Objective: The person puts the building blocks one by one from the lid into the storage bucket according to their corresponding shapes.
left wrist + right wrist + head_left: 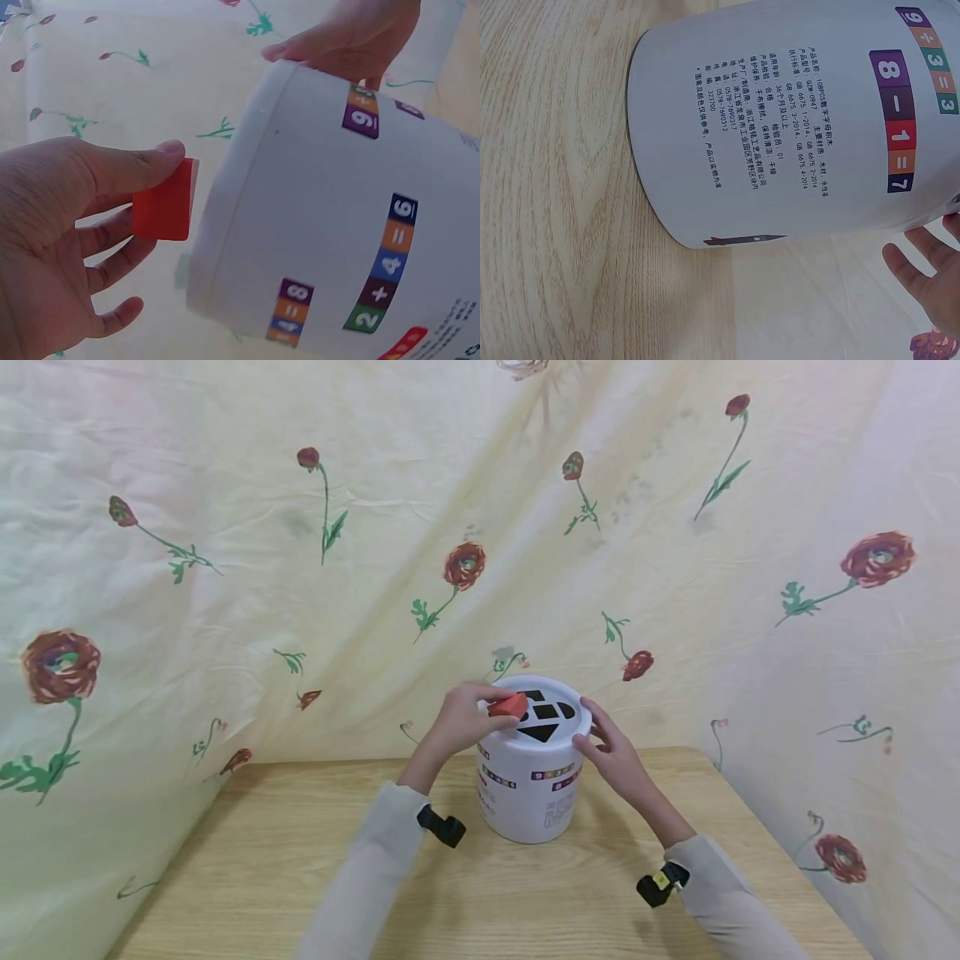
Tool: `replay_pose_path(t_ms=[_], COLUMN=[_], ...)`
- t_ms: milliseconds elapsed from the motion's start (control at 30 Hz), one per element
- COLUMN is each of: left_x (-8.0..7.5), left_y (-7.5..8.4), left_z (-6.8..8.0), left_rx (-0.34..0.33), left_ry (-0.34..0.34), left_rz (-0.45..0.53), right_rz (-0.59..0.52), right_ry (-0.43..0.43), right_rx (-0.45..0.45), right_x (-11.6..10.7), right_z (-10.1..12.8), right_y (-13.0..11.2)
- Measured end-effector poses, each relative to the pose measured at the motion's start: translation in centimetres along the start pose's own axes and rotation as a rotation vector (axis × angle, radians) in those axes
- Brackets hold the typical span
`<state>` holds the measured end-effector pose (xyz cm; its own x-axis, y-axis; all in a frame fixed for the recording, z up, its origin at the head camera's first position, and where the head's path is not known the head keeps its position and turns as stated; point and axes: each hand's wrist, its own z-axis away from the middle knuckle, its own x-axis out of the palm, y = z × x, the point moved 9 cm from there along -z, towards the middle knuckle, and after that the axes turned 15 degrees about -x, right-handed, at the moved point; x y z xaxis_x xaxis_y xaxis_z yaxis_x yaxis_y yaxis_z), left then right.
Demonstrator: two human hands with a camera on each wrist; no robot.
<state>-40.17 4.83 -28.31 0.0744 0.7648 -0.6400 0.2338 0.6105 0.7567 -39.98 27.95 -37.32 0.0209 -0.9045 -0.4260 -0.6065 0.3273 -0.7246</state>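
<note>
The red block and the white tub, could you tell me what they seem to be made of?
The red block, pinched by the left hand: probably painted wood or plastic; flat matt faces, crisp edges. The white tub: likely card or plastic; smooth matt wall with printed text and number strips. The right hand touches its rim.

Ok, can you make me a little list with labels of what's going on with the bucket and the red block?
Place: light wooden table in front of a cream flowered cloth
Main thing: white round plastic bucket with coloured number stickers, standing upright on the table
Lid: white lid with black shape holes
Block: flat red block, above the lid's left edge
Left hand: pinches the red block between thumb and fingers
Right hand: fingers resting against the bucket's upper right rim
Wrists: small black cameras strapped on both sleeves
</note>
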Motion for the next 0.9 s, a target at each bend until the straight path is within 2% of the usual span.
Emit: replay_pose_path(t_ms=[100,333,600,900], left_x=[0.9,2.8,3.9,4.8], left_y=[0.6,0.9,1.7,1.8], left_z=[-0.3,-0.7,-0.4,-0.4], left_rx=[0.015,0.005,0.039,0.054], left_ry=[-0.001,-0.018,-0.016,-0.042], left_rz=[-0.045,-0.103,-0.184,-0.21], right_rz=[-0.002,-0.005,-0.002,0.023], right_ry=[0.0,0.002,-0.003,-0.003], right_rx=[0.001,0.004,0.012,0.011], right_x=[0.0,0.0,0.1,0.0], right_z=[0.0,0.0,0.0,0.1], right_y=[0.0,0.0,0.1,0.5])
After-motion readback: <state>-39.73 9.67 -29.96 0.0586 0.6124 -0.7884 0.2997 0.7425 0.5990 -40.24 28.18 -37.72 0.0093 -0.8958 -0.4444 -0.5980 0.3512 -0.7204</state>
